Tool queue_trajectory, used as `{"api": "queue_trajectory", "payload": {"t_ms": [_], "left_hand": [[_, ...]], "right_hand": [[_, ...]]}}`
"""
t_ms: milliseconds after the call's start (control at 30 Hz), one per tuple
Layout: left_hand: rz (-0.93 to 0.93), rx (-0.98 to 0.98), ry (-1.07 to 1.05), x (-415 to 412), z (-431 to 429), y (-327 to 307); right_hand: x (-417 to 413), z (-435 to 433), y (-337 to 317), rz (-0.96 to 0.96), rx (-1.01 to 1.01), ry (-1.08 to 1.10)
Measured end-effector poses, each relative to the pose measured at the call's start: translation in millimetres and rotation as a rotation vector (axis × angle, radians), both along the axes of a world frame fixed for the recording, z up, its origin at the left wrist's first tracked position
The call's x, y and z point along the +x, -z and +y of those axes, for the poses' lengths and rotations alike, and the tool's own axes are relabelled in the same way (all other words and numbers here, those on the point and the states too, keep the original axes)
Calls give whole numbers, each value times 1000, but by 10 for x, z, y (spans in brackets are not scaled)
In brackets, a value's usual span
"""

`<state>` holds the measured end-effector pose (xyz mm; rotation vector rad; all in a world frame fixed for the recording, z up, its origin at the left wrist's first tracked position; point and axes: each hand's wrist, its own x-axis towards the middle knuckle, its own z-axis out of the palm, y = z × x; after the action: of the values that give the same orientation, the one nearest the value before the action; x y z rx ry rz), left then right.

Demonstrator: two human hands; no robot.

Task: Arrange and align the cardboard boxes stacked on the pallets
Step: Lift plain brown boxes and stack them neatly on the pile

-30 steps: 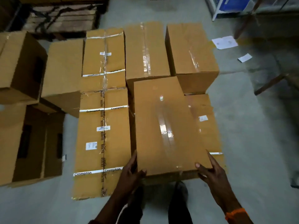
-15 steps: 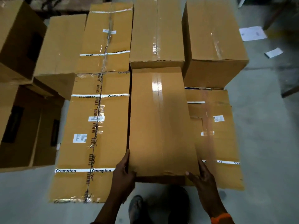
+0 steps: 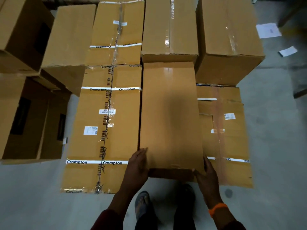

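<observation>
Head view: the Crompton box (image 3: 106,127) lies left, its long side tight against the middle box (image 3: 169,117). The left hand (image 3: 138,161) presses that box's near left corner with fairly straight fingers. They sit right at the seam, so a further sideways push could pinch them. The middle box's far end meets the far box (image 3: 169,27), and a harder shove might knock that one out of line. The right hand (image 3: 206,175) lies flat along the near right corner, fingers extended, thumb on the near face. The right box (image 3: 222,135) sits lower, so the middle box could tilt that way.

A second ago the middle box lay skewed across the right box. Now it runs square.
</observation>
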<state>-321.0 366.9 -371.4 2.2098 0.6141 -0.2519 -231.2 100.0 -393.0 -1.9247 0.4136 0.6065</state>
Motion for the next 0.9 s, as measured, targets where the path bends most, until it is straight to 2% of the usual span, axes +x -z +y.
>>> {"api": "queue_trajectory", "payload": {"t_ms": [133,300,400,467,567,667,800,900], "left_hand": [[-14,-46,18,-10,47,-601],[60,11,46,-292,253,-1387],[50,39,83,-590,419,-1695],[45,39,111,-887,613,-1783],[19,60,140,-1433,1098,-1861],[-2,75,101,-2017,1731,-1795],[4,110,9,-2561,2457,-2070],[-21,109,-26,-2618,2847,-2252]], "right_hand": [[-144,316,-608,-143,-143,-37],[-528,881,-1348,-274,-255,-348],[-843,1326,-1603,-343,-275,-575],[-1090,1619,-1691,-343,-294,-647],[-1536,2103,-1756,-391,-344,-617],[-2129,2695,-1860,-386,-292,-501],[-2755,3487,-1965,-353,-214,-612],[-2654,4076,-2203,-387,-178,-629]]}}
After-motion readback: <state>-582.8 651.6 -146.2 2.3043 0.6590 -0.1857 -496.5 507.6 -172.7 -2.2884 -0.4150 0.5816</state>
